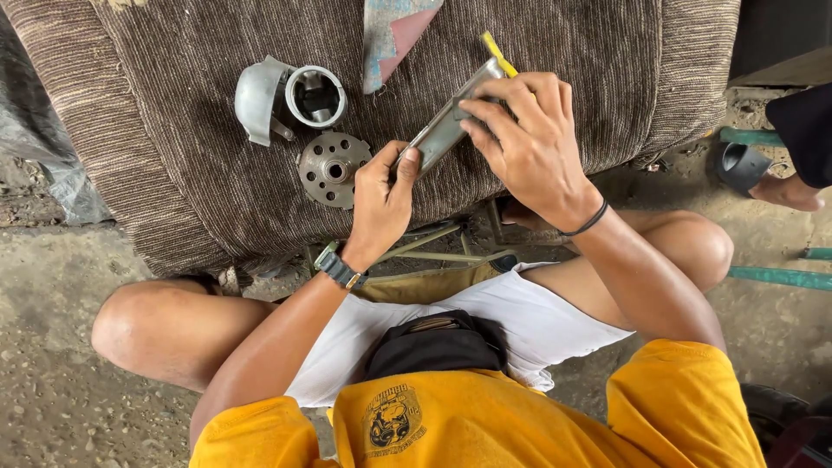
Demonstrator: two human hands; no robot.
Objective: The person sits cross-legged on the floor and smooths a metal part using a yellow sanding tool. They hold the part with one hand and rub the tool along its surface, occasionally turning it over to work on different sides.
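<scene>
Cloth (217, 173): brown ribbed fabric draped over a low support, covering the upper part of the view; it bears every loose part listed below.
Ground (52, 286): grey, gritty surface on which the person sits with knees spread, the draped cloth in front of them.
Right hand (529, 139): fingers closed together over the upper half of the metal bar, thumb and fingertips pressing its top face; a dark band circles the wrist.
Left hand (381, 195): clamped on the lower end of the metal bar, thumb on top; a watch sits on the wrist.
Metal bar (442, 130): 1 long grey flat piece, held tilted just above the cloth, spanning both hands, with a yellow tip (497, 52) showing past the right fingers.
Curved housing (260, 100): grey cast shell lying on the cloth, touching the ring.
Ring (316, 95): 1 round open metal collar beside the housing.
Disc (332, 169): 1 round plate with several holes, just beside the left hand.
</scene>
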